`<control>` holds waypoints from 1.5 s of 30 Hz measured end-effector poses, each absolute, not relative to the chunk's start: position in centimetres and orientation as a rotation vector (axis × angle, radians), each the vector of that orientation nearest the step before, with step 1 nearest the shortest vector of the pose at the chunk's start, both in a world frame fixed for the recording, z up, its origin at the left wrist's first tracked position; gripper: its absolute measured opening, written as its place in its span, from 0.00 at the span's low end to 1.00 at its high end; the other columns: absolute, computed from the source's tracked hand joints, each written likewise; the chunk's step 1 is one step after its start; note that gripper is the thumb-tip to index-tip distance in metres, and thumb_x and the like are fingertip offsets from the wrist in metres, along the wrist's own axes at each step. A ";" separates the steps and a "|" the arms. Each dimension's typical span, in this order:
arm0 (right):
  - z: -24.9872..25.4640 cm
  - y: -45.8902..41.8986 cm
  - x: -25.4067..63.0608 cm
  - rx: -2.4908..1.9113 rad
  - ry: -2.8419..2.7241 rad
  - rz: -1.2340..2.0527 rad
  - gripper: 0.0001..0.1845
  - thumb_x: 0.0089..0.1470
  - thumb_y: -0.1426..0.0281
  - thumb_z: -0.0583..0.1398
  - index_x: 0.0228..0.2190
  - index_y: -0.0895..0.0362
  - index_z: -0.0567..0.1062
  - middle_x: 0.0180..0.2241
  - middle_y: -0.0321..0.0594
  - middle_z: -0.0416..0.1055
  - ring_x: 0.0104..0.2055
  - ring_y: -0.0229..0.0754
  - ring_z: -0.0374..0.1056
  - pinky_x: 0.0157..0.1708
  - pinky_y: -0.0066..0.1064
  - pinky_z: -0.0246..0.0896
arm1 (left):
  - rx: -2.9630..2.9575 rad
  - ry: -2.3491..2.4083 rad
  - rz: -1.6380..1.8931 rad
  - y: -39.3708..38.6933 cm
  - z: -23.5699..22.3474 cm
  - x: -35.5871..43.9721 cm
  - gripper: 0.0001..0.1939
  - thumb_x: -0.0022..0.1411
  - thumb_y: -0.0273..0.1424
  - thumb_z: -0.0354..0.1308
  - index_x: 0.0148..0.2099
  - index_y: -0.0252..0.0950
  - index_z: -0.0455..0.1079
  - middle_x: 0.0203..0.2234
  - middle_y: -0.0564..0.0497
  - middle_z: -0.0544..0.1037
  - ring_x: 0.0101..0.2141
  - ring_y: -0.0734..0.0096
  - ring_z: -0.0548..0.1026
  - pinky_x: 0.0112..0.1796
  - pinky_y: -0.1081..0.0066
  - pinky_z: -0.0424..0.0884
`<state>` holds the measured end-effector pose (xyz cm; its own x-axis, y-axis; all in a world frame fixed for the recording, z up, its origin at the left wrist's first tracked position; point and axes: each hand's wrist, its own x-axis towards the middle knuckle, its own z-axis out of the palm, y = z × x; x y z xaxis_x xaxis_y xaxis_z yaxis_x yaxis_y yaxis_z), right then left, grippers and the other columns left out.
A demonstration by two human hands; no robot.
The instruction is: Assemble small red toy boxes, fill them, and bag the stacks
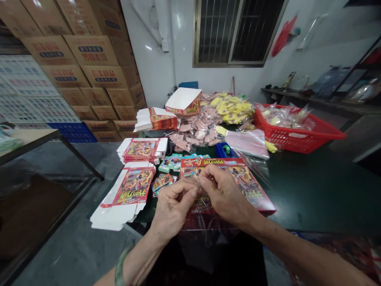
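My left hand (172, 204) and my right hand (228, 194) are close, each with finger and thumb pinched on the clear wrap (205, 227), just over the red box (245, 178). The wrap looks light, soft and slippery, and it might rip, so I think its edge is best to hold, with just my fingertips. It hangs down towards my lap. I can't tell which way its long side goes.

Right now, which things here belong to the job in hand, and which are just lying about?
Likely the job:
clear plastic, pinched by left hand and right hand
large red box beneath
probably cards, white-edged cartons, pink packets, yellow packets

Apparently just about:
brown boxes
red bag on the wall
jugs
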<state>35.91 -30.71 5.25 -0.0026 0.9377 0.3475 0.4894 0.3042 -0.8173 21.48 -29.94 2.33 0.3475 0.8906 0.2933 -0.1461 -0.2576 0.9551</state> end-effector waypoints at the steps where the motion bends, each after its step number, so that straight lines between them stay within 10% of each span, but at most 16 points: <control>1: 5.3 -30.3 36.6 -1.348 -1.580 0.569 0.08 0.51 0.75 0.51 0.21 0.57 0.63 0.20 0.32 0.60 0.22 0.33 0.54 0.22 0.27 0.48 | 1.497 0.702 1.179 -30.0 2.2 21.4 0.08 0.57 0.30 0.58 0.28 0.33 0.73 0.26 0.48 0.75 0.32 0.69 0.71 0.37 0.71 0.66; 13: 6.7 -31.1 42.2 -1.313 -1.331 0.500 0.07 0.51 0.69 0.56 0.23 0.56 0.66 0.19 0.32 0.61 0.22 0.33 0.58 0.22 0.26 0.52 | 1.344 0.751 1.232 -30.0 1.1 21.5 0.06 0.58 0.31 0.58 0.31 0.35 0.74 0.31 0.49 0.77 0.34 0.70 0.73 0.37 0.73 0.67; 21: 7.3 -32.7 38.9 -1.210 -2.008 0.270 0.17 0.52 0.69 0.60 0.45 0.54 0.67 0.44 0.41 0.69 0.46 0.43 0.64 0.45 0.37 0.60 | 1.256 0.794 1.249 -30.2 1.2 21.5 0.07 0.56 0.33 0.59 0.33 0.35 0.75 0.31 0.49 0.78 0.32 0.71 0.73 0.36 0.73 0.68; 26: 6.0 -32.8 38.5 -1.211 -2.080 0.248 0.04 0.54 0.74 0.57 0.34 0.56 0.71 0.33 0.39 0.69 0.37 0.39 0.65 0.36 0.32 0.60 | 1.242 0.777 1.282 -30.1 1.0 21.6 0.06 0.56 0.32 0.59 0.33 0.36 0.75 0.31 0.50 0.78 0.33 0.71 0.73 0.37 0.73 0.68; 45: 6.3 -32.0 36.7 -1.203 -2.046 0.240 0.08 0.55 0.77 0.55 0.24 0.59 0.66 0.27 0.37 0.64 0.33 0.38 0.58 0.32 0.31 0.52 | 1.403 0.743 1.241 -30.4 1.3 21.4 0.06 0.59 0.30 0.57 0.33 0.37 0.75 0.34 0.51 0.77 0.35 0.73 0.73 0.36 0.77 0.68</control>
<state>36.75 -32.03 6.34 -0.2887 0.8161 0.5007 0.6779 0.5435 -0.4950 21.42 -30.35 1.34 0.2634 0.9233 0.2796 -0.1890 -0.2348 0.9535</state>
